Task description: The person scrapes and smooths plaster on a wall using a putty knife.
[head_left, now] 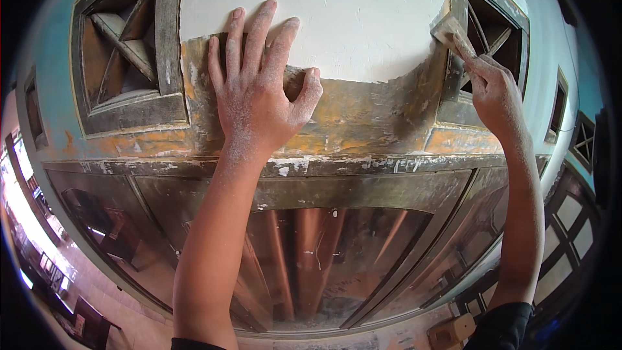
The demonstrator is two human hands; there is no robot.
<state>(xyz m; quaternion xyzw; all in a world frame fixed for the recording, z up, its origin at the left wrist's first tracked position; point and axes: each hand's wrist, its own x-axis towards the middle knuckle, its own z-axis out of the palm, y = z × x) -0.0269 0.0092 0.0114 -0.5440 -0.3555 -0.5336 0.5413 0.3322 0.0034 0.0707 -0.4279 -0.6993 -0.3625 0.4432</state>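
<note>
My left hand (259,84) is dusted with white powder and lies spread against the wall panel, fingertips on its pale upper area. A dark patch shows between thumb and forefinger; whether it is shadow or an object I cannot make out. My right hand (492,87) is closed around the handle of a putty knife (448,31). The blade sits at the right edge of the white plaster (350,26), beside the wooden vent frame. Below the plaster's uneven lower edge runs a bare, brown and orange stained band (369,110).
Recessed wooden vents with crossed slats stand at left (123,39) and right (489,32). A worn ledge (337,166) with flaking white paint crosses beneath the panel. Under it are framed glass panes (356,253) with reddish reflections. A brown box (451,332) rests low at right.
</note>
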